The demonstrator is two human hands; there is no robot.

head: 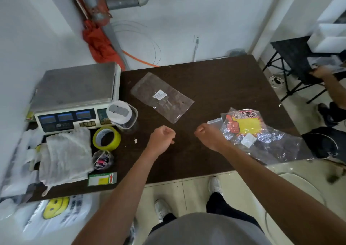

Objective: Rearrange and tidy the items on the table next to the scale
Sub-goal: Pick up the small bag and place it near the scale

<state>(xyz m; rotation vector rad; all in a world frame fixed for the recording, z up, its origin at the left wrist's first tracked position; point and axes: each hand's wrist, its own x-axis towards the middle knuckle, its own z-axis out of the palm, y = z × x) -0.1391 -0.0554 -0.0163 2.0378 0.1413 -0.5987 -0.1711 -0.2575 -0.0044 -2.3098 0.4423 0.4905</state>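
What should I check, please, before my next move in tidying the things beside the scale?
1. Hands free: left hand and right hand curled, holding nothing: ok.
2. Is the clear bag put away? Loose mid-table: not ok.
3. Is the printed bag neat? Crumpled, reaching the table edge: not ok.
4. Is the jar closed? Lid on: ok.
5. Is the tape roll by the scale? Ok.
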